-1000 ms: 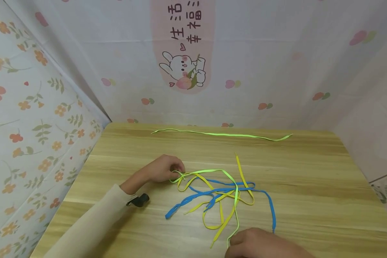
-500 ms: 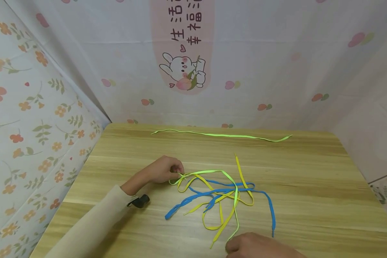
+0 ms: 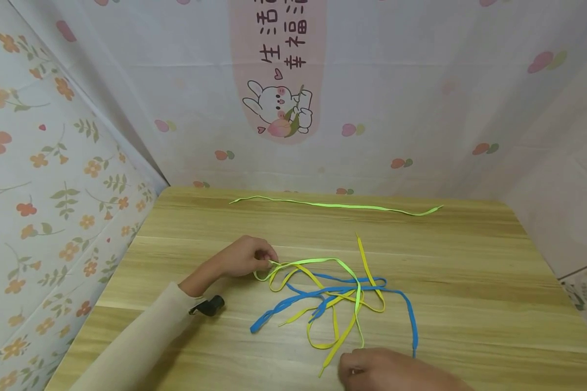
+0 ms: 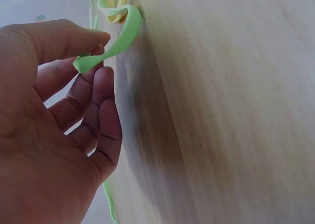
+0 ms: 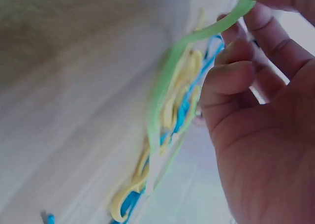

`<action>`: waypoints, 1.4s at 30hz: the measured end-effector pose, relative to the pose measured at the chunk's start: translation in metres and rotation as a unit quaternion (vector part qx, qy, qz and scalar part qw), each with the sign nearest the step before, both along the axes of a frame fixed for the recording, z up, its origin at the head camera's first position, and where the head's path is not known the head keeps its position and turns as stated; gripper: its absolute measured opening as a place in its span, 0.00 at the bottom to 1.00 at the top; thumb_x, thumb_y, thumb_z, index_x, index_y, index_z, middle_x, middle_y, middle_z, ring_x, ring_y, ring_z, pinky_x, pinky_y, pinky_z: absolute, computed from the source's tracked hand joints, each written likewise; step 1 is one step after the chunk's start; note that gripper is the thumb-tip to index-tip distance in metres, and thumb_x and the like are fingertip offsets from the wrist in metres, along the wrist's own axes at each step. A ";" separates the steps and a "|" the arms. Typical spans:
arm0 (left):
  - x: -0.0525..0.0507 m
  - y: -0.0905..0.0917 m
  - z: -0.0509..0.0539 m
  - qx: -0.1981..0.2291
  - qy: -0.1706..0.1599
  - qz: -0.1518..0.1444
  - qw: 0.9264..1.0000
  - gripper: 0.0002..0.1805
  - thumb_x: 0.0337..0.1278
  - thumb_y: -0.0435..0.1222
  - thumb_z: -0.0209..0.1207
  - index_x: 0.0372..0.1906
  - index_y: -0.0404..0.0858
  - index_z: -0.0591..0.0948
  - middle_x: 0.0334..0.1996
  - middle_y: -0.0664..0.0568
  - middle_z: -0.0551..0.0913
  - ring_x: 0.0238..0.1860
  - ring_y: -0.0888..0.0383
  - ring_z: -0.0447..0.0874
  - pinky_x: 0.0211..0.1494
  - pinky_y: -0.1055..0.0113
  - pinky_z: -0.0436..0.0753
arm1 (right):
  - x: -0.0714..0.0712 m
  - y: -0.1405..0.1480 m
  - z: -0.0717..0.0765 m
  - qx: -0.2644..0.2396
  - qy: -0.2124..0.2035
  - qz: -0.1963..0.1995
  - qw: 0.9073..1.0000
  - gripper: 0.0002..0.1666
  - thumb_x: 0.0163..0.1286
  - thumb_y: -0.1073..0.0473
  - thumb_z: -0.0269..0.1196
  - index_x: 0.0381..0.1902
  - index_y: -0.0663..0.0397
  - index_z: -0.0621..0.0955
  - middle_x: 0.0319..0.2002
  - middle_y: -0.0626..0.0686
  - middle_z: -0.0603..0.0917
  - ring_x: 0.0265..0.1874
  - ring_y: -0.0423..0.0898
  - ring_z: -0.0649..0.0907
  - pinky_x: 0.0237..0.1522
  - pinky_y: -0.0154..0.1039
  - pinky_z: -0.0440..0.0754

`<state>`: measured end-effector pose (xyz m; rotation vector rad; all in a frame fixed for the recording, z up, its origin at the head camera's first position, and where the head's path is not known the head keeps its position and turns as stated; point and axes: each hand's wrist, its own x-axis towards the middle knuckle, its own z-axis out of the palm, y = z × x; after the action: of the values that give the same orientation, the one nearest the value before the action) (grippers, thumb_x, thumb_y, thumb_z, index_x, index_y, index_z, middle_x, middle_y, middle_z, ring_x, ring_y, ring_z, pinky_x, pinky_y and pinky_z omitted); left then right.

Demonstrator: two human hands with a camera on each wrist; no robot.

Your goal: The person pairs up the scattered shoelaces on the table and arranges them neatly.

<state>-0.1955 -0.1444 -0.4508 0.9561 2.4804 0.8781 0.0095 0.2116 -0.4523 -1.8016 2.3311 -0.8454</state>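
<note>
A light green shoelace [image 3: 323,259] runs in a loose curve over a tangle of yellow shoelace [image 3: 364,258] and blue shoelace [image 3: 412,320]. Near one end, my left hand [image 3: 247,256] pinches it between thumb and index finger; the left wrist view shows a small green loop [image 4: 129,34] hanging from those fingertips. At the table's front, my right hand [image 3: 379,370] pinches another stretch of the same lace, seen as a green band [image 5: 197,35] rising to the thumb in the right wrist view. The lace's tip at the right hand is hidden.
A second light green shoelace [image 3: 342,206] lies stretched out along the back of the wooden table [image 3: 469,260]. Patterned cloth [image 3: 396,98] hangs behind, and flowered cloth [image 3: 39,217] on the left. A black wrist device [image 3: 210,306] sits at the left sleeve.
Both hands keep their grip on the green shoelace. The left has drawn slightly left, shifting the small loop with it, and the right has shifted a little.
</note>
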 end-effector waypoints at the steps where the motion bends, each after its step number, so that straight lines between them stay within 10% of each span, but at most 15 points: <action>1: 0.000 -0.001 0.000 0.002 -0.002 0.004 1.000 0.09 0.71 0.30 0.65 0.47 0.42 0.93 0.37 0.59 0.84 0.38 0.62 0.78 0.43 0.65 0.80 | -0.001 0.001 0.002 -0.006 -0.016 0.000 1.000 0.16 0.65 0.63 0.75 0.31 0.36 0.80 0.38 0.33 0.73 0.36 0.22 0.67 0.39 0.14 0.67; 8: 0.000 -0.010 -0.002 0.032 -0.015 0.029 0.999 0.08 0.71 0.30 0.65 0.47 0.39 0.91 0.40 0.57 0.87 0.39 0.60 0.79 0.44 0.64 0.80 | -0.005 0.014 0.012 -0.059 -0.144 -0.016 0.988 0.16 0.66 0.67 0.72 0.38 0.37 0.82 0.32 0.32 0.78 0.34 0.18 0.70 0.32 0.17 0.72; 19: 0.006 -0.025 0.000 0.064 0.006 0.050 0.997 0.03 0.72 0.33 0.69 0.45 0.39 0.90 0.40 0.57 0.88 0.42 0.60 0.83 0.49 0.63 0.84 | -0.015 0.042 0.022 -0.126 -0.133 -0.073 0.980 0.24 0.70 0.77 0.71 0.47 0.38 0.86 0.36 0.36 0.83 0.37 0.26 0.80 0.40 0.21 0.79; 29: 0.011 -0.044 0.003 0.088 0.001 0.113 0.990 0.04 0.75 0.37 0.71 0.45 0.42 0.93 0.40 0.58 0.90 0.42 0.58 0.85 0.50 0.61 0.84 | -0.027 0.075 0.024 -0.222 -0.184 -0.083 0.954 0.33 0.65 0.90 0.59 0.52 0.50 0.88 0.44 0.49 0.87 0.35 0.42 0.85 0.34 0.33 0.83; 37: 0.017 -0.062 0.007 0.135 -0.049 0.184 0.972 0.11 0.78 0.41 0.69 0.49 0.38 0.92 0.46 0.51 0.90 0.44 0.53 0.84 0.47 0.63 0.83 | -0.020 0.108 0.031 -0.235 -0.230 -0.281 0.901 0.26 0.75 0.87 0.53 0.50 0.59 0.90 0.48 0.53 0.90 0.38 0.46 0.85 0.37 0.39 0.85; 42: 0.019 -0.070 0.013 0.157 -0.062 0.212 0.962 0.13 0.79 0.41 0.68 0.53 0.34 0.91 0.50 0.49 0.90 0.48 0.51 0.85 0.47 0.64 0.83 | -0.022 0.125 0.033 -0.330 -0.305 -0.343 0.825 0.20 0.79 0.85 0.51 0.52 0.74 0.88 0.50 0.54 0.93 0.40 0.43 0.89 0.45 0.34 0.87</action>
<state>-0.1766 -0.2141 -0.4382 0.4326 2.5213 1.4548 -0.0128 0.3371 -0.4193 -0.4864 2.3167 -2.1407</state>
